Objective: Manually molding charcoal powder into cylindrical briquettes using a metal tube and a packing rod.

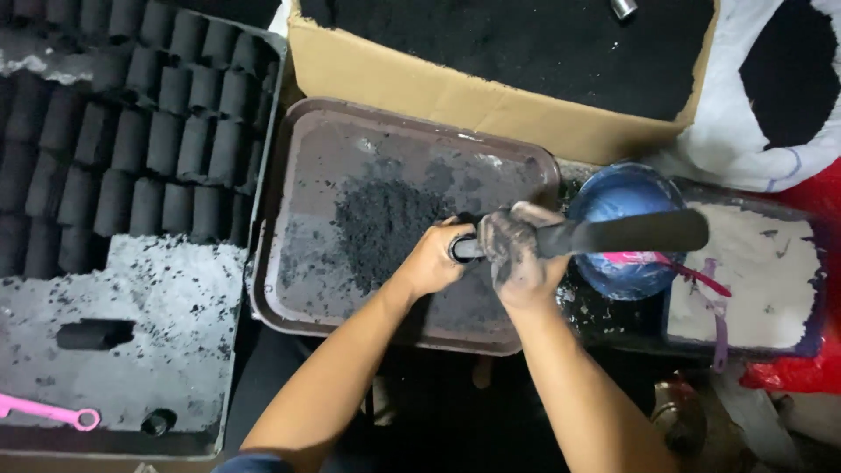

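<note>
Two bare forearms come up from the bottom edge and meet over the middle of the shot. Left hand [435, 260] is clenched round a short dark metal tube [462, 249], holding it end-up on the shallow brown metal tray [289, 175], and only the tube's round black mouth shows past the fingers. Right hand [519, 254], smeared black with dust, is wrapped tight round the handle end of a long dark flat-bladed tool [626, 234] whose blade juts out to the right over a blue plastic bowl [624, 194]; the grip sits right against the tube's mouth. Just left of the hands, a loose heap of black powder [385, 223] lies on the tray, so plenty of loose material is on hand. Over on the left, a grey dusty board [166, 289] carries many rows of finished black cylindrical briquettes [149, 114], with one lying alone [95, 334] lower down and much bare board around it. Behind the tray, a cardboard box of black powder [526, 52] stands open, well stocked.
</note>
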